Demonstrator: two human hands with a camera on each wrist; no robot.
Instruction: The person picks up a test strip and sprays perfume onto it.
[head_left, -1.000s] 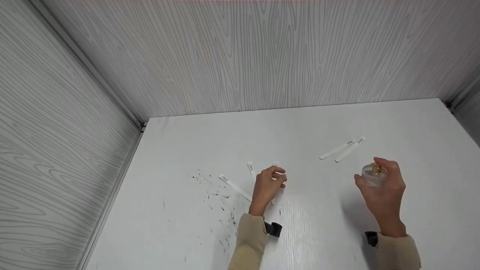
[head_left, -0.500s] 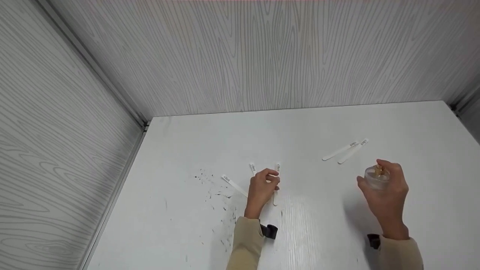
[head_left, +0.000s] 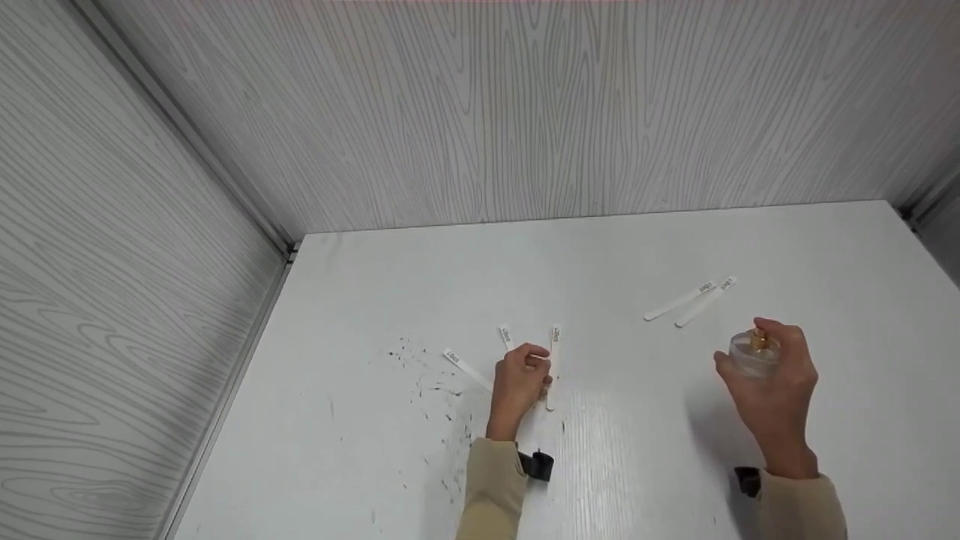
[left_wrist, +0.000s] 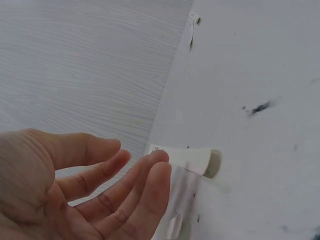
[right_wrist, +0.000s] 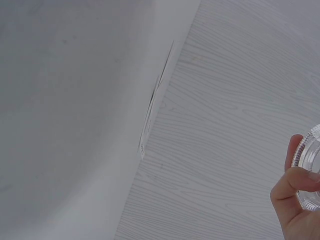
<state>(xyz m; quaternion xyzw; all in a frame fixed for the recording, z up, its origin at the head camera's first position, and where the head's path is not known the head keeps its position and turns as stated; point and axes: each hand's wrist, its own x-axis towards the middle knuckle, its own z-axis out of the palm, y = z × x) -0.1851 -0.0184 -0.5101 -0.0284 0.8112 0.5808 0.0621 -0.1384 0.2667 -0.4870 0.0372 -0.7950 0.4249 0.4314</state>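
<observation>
White strip [head_left: 555,351] lay just right of L hand [head_left: 517,386], long axis approx near-to-far, L closer than R; L fingers loosely bent w/ nothing held; R hand [head_left: 776,390] gripped clear bottle [head_left: 748,363] at right, well apart from strip

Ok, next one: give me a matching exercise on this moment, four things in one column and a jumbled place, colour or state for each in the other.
Things:
1. Bottle
2. Left hand
3. Black marks
4. Sleeves

Places, colours, states:
A. Scattered on the table
B. Beige
C. Gripped by the right hand
D. Holding nothing, close to three spread-out strips

Right pairs: 1-C, 2-D, 3-A, 4-B
</observation>
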